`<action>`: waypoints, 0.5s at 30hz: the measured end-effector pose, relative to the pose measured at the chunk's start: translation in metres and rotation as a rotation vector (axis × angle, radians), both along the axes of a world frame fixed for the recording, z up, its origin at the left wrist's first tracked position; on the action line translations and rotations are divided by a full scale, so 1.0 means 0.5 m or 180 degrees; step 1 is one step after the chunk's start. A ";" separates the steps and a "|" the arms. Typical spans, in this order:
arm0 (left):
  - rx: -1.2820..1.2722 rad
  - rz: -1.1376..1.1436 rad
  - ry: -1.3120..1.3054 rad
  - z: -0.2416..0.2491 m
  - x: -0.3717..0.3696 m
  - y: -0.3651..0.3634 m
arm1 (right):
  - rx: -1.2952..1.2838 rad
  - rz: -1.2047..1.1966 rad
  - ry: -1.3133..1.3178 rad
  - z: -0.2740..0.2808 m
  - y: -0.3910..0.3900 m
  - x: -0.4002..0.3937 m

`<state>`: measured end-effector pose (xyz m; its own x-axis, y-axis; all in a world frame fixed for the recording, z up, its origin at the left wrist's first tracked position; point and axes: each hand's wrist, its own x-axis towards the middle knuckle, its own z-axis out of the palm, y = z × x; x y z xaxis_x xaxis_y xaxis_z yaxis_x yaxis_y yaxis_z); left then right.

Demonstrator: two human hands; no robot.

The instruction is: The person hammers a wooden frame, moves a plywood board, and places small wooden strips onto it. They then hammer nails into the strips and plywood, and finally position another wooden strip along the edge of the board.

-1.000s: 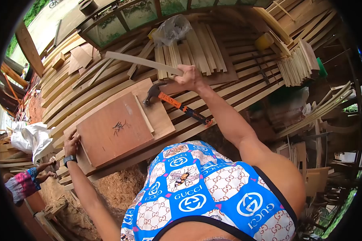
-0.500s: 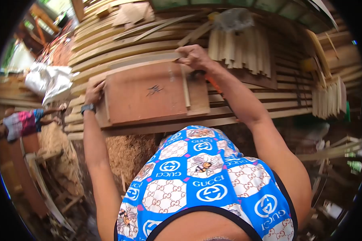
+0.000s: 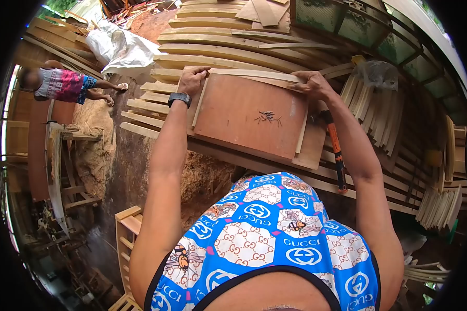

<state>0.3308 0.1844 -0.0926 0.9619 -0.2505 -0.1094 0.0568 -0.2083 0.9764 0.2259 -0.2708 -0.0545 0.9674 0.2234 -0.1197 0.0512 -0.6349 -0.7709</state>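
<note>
A brown wooden panel [image 3: 244, 114] lies flat in front of me, with narrow strips along its left and right sides. Across its far edge runs a pale wooden strip [image 3: 254, 75]. My left hand [image 3: 193, 81] is closed at the strip's left end, by the panel's far left corner. At the other end, my right hand [image 3: 313, 84] pinches the strip between thumb and fingers. A small heap of dark nails [image 3: 268, 117] rests on the panel. To the right, under my right forearm, lies a hammer [image 3: 335, 150] with an orange and black handle; its head is partly hidden.
Long wooden slats [image 3: 213, 49] form the work surface. Bundled short strips [image 3: 373, 111] lie at right, beside a plastic bag [image 3: 376, 74]. A person [image 3: 67, 85] stands at left near a white sheet [image 3: 122, 46]. Sawdust [image 3: 205, 173] covers ground below.
The view has swung, so the panel appears farther right. My left hand has moved from the panel's left side to its far left corner. More of the hammer shows now.
</note>
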 end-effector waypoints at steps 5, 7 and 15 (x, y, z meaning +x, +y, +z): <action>0.0502 -0.0159 -0.0351 0.023 -0.013 -0.001 | -0.0041 0.0171 -0.0014 -0.002 0.025 0.014; 0.0431 -0.0084 -0.0260 0.049 -0.032 -0.014 | -0.0061 0.0176 0.0060 -0.008 0.022 0.013; 0.0475 -0.0132 -0.0474 0.009 -0.015 -0.005 | -0.0288 0.0109 -0.0361 -0.014 -0.007 -0.007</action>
<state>0.3231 0.1820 -0.0883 0.9594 -0.2820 -0.0058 -0.0974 -0.3504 0.9315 0.2226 -0.2745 -0.0614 0.9678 0.2498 -0.0314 0.1575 -0.6980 -0.6986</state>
